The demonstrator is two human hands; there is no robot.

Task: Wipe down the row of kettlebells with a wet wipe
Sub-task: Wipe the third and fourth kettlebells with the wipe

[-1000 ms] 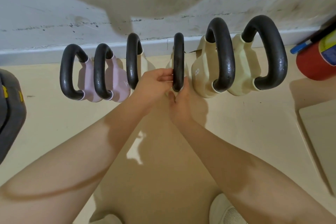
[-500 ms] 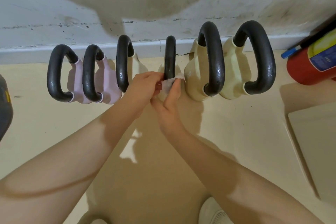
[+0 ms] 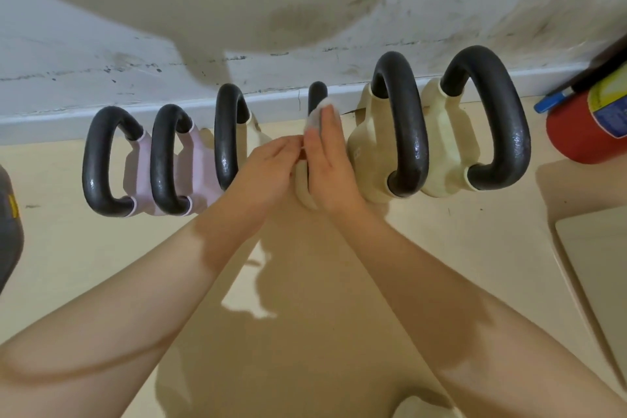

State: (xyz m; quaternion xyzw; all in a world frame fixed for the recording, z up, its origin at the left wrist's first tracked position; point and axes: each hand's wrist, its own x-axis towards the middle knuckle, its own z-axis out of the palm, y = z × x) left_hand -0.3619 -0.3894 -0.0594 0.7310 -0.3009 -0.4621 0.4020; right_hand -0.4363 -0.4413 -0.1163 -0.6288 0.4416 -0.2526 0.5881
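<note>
Several kettlebells stand in a row against the wall, all with black handles: two pink ones (image 3: 200,163) at the left and cream ones to their right. My right hand (image 3: 327,159) presses a white wet wipe (image 3: 315,117) against the handle (image 3: 317,93) of the small cream kettlebell in the middle, covering most of it. My left hand (image 3: 268,166) is just left of it, fingertips touching the right hand near the same handle. The two large cream kettlebells (image 3: 368,153) (image 3: 448,146) stand further right.
A red fire extinguisher (image 3: 590,125) lies at the right by the wall. A pale flat board (image 3: 600,268) lies on the floor at lower right. A dark grey object (image 3: 8,231) sits at the left edge. My white shoe (image 3: 424,407) shows at the bottom.
My right hand has slid up the middle kettlebell's handle with the wipe, from its lower end to near the top. My left hand has let go of the handle and moved beside the right hand.
</note>
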